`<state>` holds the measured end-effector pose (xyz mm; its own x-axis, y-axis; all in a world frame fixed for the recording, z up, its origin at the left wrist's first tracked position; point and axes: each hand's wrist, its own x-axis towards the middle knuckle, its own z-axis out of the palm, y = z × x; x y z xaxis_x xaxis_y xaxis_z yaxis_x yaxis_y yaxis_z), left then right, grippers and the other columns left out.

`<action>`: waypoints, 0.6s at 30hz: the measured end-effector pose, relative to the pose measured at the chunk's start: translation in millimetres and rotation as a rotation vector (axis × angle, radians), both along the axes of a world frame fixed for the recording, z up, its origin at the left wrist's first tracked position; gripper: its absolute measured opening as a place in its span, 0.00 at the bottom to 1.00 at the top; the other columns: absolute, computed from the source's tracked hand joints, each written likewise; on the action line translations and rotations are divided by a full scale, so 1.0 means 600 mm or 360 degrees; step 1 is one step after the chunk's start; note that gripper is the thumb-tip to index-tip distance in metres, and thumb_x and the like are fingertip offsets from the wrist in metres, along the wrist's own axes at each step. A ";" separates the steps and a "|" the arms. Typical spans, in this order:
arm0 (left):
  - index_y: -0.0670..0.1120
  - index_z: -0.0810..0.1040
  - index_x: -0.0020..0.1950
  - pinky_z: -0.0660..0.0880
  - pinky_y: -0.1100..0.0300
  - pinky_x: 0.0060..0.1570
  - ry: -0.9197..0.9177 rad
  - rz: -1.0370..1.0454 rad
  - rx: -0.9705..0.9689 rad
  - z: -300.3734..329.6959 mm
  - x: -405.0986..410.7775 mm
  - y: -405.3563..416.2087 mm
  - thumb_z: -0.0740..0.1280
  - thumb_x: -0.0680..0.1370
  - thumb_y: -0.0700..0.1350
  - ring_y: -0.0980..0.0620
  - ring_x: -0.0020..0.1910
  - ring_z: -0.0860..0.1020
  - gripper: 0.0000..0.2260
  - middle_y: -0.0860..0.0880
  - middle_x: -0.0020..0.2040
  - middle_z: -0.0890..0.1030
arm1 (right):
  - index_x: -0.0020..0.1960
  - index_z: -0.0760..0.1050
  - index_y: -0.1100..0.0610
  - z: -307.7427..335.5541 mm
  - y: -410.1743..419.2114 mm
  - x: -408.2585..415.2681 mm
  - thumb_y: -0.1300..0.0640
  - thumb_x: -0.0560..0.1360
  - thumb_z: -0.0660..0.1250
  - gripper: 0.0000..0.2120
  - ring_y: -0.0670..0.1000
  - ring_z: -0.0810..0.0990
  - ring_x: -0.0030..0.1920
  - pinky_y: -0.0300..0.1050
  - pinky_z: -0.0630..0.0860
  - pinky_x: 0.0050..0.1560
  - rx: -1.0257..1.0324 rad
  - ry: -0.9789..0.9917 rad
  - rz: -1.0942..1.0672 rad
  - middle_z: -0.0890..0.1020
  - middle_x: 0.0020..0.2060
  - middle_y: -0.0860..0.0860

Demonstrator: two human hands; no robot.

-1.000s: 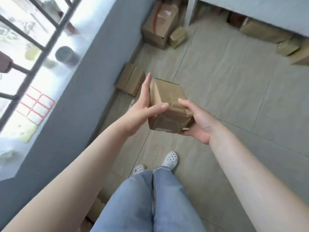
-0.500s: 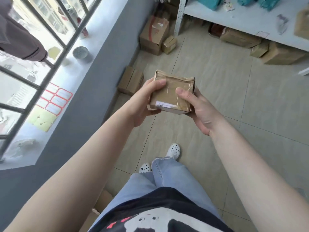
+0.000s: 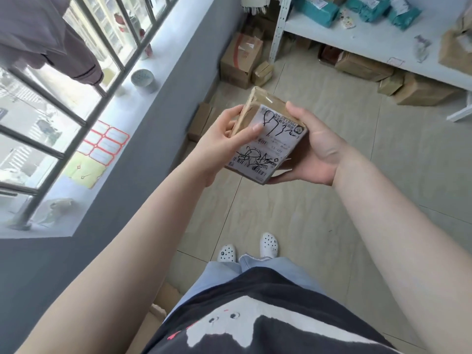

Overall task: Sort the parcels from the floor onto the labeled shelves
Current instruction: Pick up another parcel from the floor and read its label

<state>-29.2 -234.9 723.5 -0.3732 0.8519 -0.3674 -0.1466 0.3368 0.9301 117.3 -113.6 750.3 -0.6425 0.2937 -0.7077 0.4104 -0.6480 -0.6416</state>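
I hold a small brown cardboard parcel (image 3: 268,135) in front of me at chest height, its white shipping label with black scribbles turned up toward me. My left hand (image 3: 224,141) grips its left edge, thumb lying across the label. My right hand (image 3: 314,149) cups the right side and underside, thumb curled over the top corner. The white shelf (image 3: 357,39) stands ahead at the upper right, carrying teal bagged parcels (image 3: 319,10) and a brown parcel (image 3: 457,49).
Several brown boxes lie under the shelf (image 3: 421,90). A large carton (image 3: 240,60) and a small box (image 3: 263,72) sit in the far corner. A flat box (image 3: 201,121) leans by the grey wall. The window sill (image 3: 107,129) runs along my left. Tiled floor (image 3: 332,200) lies ahead.
The parcel has been turned over between my hands so its labelled face now points up. My view has risen, showing more of the shelf.
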 end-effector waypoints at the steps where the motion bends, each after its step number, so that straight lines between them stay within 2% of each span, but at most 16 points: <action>1: 0.53 0.70 0.74 0.81 0.46 0.56 0.0015 0.0049 -0.0011 0.001 0.001 -0.002 0.73 0.69 0.60 0.50 0.56 0.84 0.35 0.47 0.63 0.82 | 0.55 0.82 0.50 0.005 -0.003 -0.002 0.31 0.70 0.62 0.27 0.70 0.74 0.66 0.69 0.75 0.57 0.0089 -0.0041 0.0016 0.81 0.60 0.60; 2: 0.53 0.72 0.72 0.82 0.46 0.55 0.0018 0.0077 -0.0030 0.002 0.001 -0.004 0.73 0.70 0.59 0.50 0.54 0.85 0.32 0.46 0.61 0.83 | 0.54 0.82 0.49 0.008 -0.007 -0.003 0.30 0.68 0.64 0.28 0.71 0.70 0.68 0.68 0.75 0.58 0.0222 -0.0092 0.0012 0.80 0.60 0.61; 3: 0.53 0.73 0.71 0.82 0.46 0.54 0.0012 0.0095 -0.0052 0.003 0.003 -0.004 0.73 0.70 0.59 0.49 0.53 0.86 0.31 0.45 0.59 0.84 | 0.56 0.82 0.48 0.012 -0.010 -0.003 0.30 0.66 0.66 0.28 0.69 0.71 0.68 0.65 0.75 0.60 0.0368 -0.0123 -0.0019 0.79 0.62 0.61; 5: 0.52 0.75 0.70 0.83 0.48 0.52 -0.0011 0.0131 -0.0087 0.009 0.009 -0.002 0.73 0.72 0.58 0.49 0.50 0.87 0.28 0.46 0.56 0.85 | 0.63 0.77 0.48 0.015 -0.012 0.001 0.36 0.67 0.71 0.29 0.54 0.79 0.62 0.56 0.75 0.61 0.0633 -0.0105 -0.0107 0.82 0.59 0.51; 7: 0.50 0.76 0.68 0.83 0.55 0.48 -0.0031 0.0166 -0.0112 0.018 0.016 0.002 0.72 0.74 0.58 0.53 0.46 0.87 0.25 0.48 0.53 0.86 | 0.63 0.74 0.50 0.019 -0.012 0.008 0.47 0.69 0.74 0.24 0.44 0.82 0.52 0.44 0.78 0.50 0.0740 -0.0028 -0.0137 0.82 0.54 0.46; 9: 0.50 0.78 0.67 0.82 0.59 0.45 -0.0038 0.0166 -0.0143 0.027 0.022 0.007 0.71 0.74 0.58 0.55 0.44 0.87 0.24 0.51 0.51 0.87 | 0.59 0.75 0.51 0.021 -0.010 0.016 0.55 0.70 0.74 0.18 0.41 0.83 0.44 0.39 0.79 0.42 0.0738 0.0044 -0.0196 0.83 0.48 0.45; 13: 0.51 0.75 0.71 0.81 0.51 0.55 0.0024 0.0113 -0.0175 0.043 0.025 0.004 0.74 0.69 0.62 0.53 0.50 0.87 0.32 0.51 0.53 0.87 | 0.61 0.77 0.55 0.031 -0.006 0.027 0.54 0.71 0.73 0.19 0.49 0.85 0.46 0.45 0.81 0.45 0.0710 0.0111 -0.0267 0.85 0.49 0.51; 15: 0.50 0.76 0.68 0.81 0.49 0.57 0.0042 0.0125 -0.0157 0.051 0.022 -0.001 0.76 0.69 0.58 0.52 0.49 0.87 0.30 0.50 0.53 0.87 | 0.63 0.77 0.58 0.033 -0.002 0.036 0.54 0.71 0.73 0.21 0.51 0.84 0.49 0.48 0.82 0.49 0.0661 0.0117 -0.0260 0.85 0.53 0.55; 16: 0.49 0.78 0.66 0.81 0.50 0.57 0.0053 0.0123 -0.0144 0.057 0.020 -0.003 0.77 0.69 0.56 0.52 0.49 0.87 0.28 0.50 0.52 0.87 | 0.65 0.76 0.58 0.032 0.001 0.040 0.53 0.70 0.74 0.24 0.52 0.84 0.52 0.50 0.82 0.52 0.0671 0.0106 -0.0228 0.84 0.57 0.56; 18: 0.49 0.80 0.64 0.82 0.52 0.56 0.0122 0.0074 -0.0142 0.068 0.018 -0.005 0.79 0.68 0.52 0.52 0.49 0.87 0.25 0.49 0.53 0.87 | 0.69 0.72 0.55 0.034 0.006 0.050 0.49 0.63 0.79 0.37 0.51 0.81 0.59 0.52 0.78 0.60 0.0870 0.0024 -0.0064 0.81 0.62 0.55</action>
<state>-18.6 -237.8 764.1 -0.4415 0.7982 -0.4098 -0.0938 0.4131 0.9058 147.6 -110.1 770.5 -0.6323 0.6404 -0.4359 0.3802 -0.2336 -0.8949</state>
